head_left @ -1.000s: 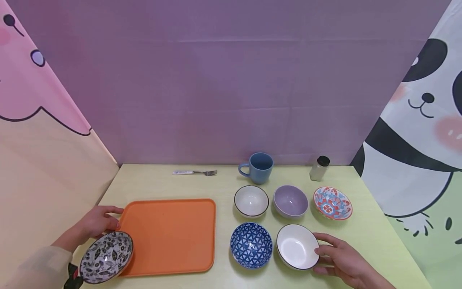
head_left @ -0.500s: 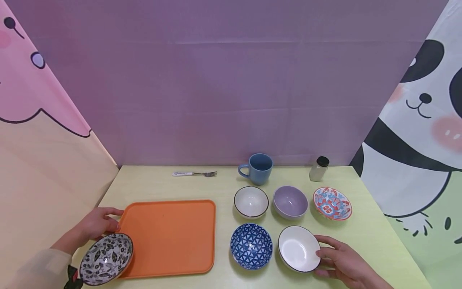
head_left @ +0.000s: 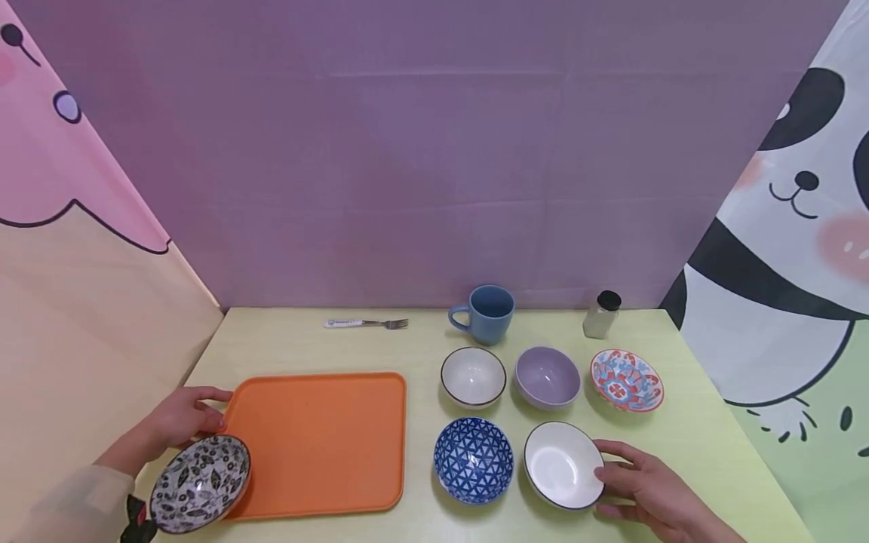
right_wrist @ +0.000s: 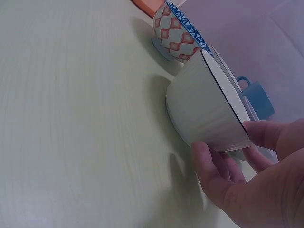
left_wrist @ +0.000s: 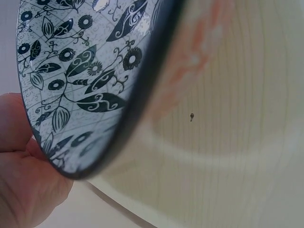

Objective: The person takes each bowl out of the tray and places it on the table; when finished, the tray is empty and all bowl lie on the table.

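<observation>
My left hand (head_left: pixel 186 415) lies at the left edge of the orange tray (head_left: pixel 315 445), its fingertips at the tray's upper left side. A bowl with a dark floral pattern (head_left: pixel 200 483) stands in front of this hand and hides part of it, also in the left wrist view. Whether the hand grips the tray or the bowl cannot be told. At the front right, my right hand (head_left: pixel 641 483) holds the white dark-rimmed bowl (head_left: pixel 560 464) by its right side. In the right wrist view, the thumb lies at the rim and other fingers are round the outside.
Left of the white bowl sits a blue triangle-patterned bowl (head_left: pixel 473 460). Behind are a smaller white bowl (head_left: pixel 473 377), a purple bowl (head_left: pixel 547 377) and a red-and-blue patterned bowl (head_left: pixel 626 381). A blue mug (head_left: pixel 492 313), fork (head_left: pixel 366 323) and black-lidded jar (head_left: pixel 600 315) stand or lie farther back.
The white bowl has shifted slightly to the right together with my right hand, away from the blue patterned bowl. My left hand, the floral bowl and the tray have kept their places.
</observation>
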